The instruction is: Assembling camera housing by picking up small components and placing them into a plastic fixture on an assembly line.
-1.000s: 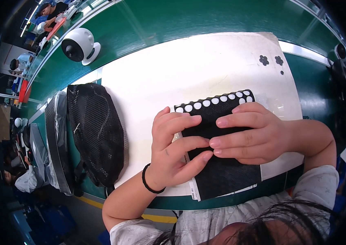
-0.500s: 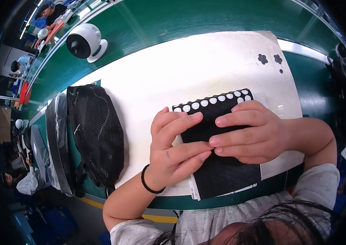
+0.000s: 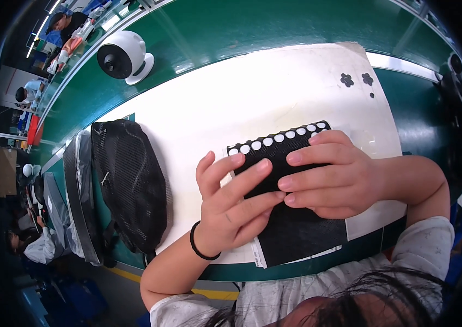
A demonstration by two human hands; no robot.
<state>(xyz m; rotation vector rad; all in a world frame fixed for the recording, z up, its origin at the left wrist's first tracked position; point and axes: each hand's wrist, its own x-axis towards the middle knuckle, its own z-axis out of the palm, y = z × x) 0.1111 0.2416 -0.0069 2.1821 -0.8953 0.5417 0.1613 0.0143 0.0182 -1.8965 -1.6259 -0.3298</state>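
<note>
A black sheet (image 3: pixel 302 231) of fabric-like material lies in front of me, its far edge a dark strip lined with white round dots (image 3: pixel 279 138). My left hand (image 3: pixel 234 204) is over its left side, the outer fingers spread. My right hand (image 3: pixel 334 177) covers its right side, fingers stretched leftward. Both index fingertips meet above the middle of the sheet. Each thumb is tucked under its index finger as in a pinch; whatever is between them is hidden. White paper edges (image 3: pixel 258 254) show under the sheet.
A white board (image 3: pixel 204 103) covers much of the green table (image 3: pixel 209 32). To the left lie a black mesh bag (image 3: pixel 133 185) and grey strips (image 3: pixel 81 191). A white camera (image 3: pixel 124 54) stands at the far left. Dark flower shapes (image 3: pixel 347 80) mark the far right. Other people sit farther left.
My left hand's fingers have spread wider, and its thumb has slipped farther under the hand. The right hand has shifted slightly left. My view has turned a little.
</note>
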